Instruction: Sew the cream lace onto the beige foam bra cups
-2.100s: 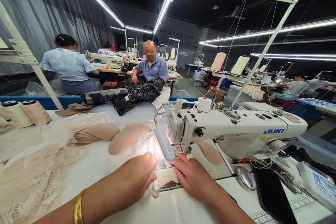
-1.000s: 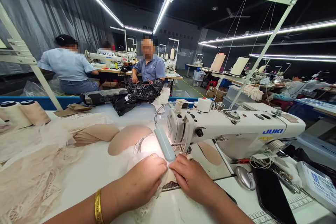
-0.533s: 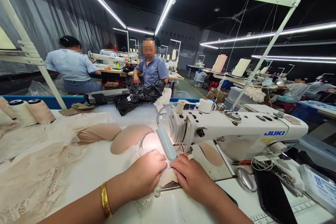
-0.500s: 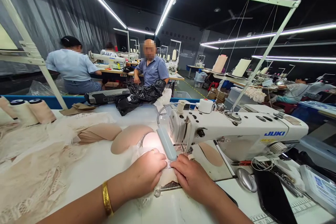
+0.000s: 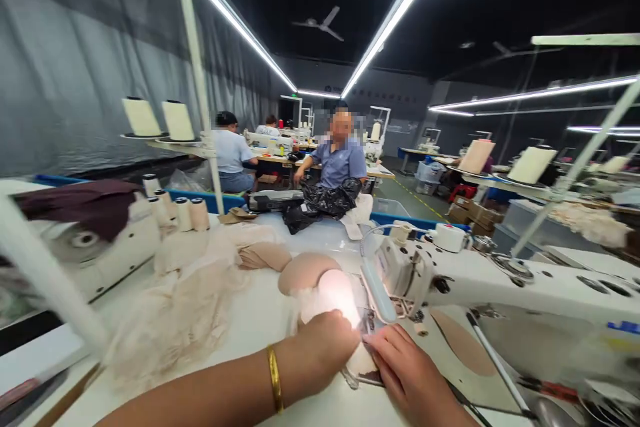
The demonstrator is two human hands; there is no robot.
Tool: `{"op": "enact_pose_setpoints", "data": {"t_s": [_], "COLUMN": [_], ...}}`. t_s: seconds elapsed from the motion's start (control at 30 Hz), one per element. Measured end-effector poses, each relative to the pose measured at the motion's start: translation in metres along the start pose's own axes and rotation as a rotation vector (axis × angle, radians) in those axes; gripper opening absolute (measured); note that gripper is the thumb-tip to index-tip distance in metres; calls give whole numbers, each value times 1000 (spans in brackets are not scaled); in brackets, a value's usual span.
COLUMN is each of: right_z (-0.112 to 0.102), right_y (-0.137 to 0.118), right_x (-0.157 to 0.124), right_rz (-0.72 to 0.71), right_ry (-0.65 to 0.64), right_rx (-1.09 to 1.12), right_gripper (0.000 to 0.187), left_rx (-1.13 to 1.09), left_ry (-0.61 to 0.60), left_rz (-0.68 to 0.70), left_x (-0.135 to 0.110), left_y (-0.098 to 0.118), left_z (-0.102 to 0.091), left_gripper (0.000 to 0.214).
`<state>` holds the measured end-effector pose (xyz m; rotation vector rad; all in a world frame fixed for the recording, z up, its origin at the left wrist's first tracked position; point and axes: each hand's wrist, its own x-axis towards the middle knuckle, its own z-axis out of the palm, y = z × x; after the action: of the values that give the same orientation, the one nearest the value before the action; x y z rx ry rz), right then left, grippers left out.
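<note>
A pale lace-edged garment piece, brightly lit, lies at the needle end of a white sewing machine. My left hand, a gold bangle on its wrist, is closed on the piece just left of the needle area. My right hand has its thumb and fingers pressed together at the piece's near right edge, close to the left fingertips. What lies between the fingertips is too small to make out. A grey lamp hangs over the hands and partly covers the machine's needle end.
Rounded beige cups and a heap of cream lace lie left of the hands. Thread cones stand behind the lace. A black plastic bag is at the table's far edge, with a seated person beyond. A beige piece rests right of the needle.
The view has swung left, so the scene sits further right and another machine shows at the left. Both hands stay on the garment piece by the needle.
</note>
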<state>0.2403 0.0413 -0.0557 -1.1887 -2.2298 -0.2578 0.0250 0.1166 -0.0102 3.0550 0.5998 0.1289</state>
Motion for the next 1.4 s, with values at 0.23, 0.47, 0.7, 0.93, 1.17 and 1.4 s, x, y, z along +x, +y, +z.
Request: {"op": "enact_pose_setpoints", "data": {"t_s": [0.23,0.47,0.7,0.93,1.17,1.4], "right_z": [30,16,18,8,18,32], "right_y": [-55,-89,-76,-67,-67,-65], "right_x": [29,25,-4,-23,-22,-32], "right_rz": [-383,-193,-134,74,50,98], "right_ry": [191,136,166,208,232,274], "right_rx": [-156,95,124,300,259,276], "right_gripper": [24,27,27,26,21,18], "left_rx": [-577,-509,117,-202,-241,-409], "left_ry": [-52,182,646,532,334,128], "left_rz": [-278,-602,-111,-74,-107,-114], "left_x": [-141,-234,-164,-72,-40,-92], "left_y": [36,14,-32,4,1,30], "left_z": [-67,-47,-39,-18,-3,-10], "left_gripper": [34,20,43,32,23,28]}}
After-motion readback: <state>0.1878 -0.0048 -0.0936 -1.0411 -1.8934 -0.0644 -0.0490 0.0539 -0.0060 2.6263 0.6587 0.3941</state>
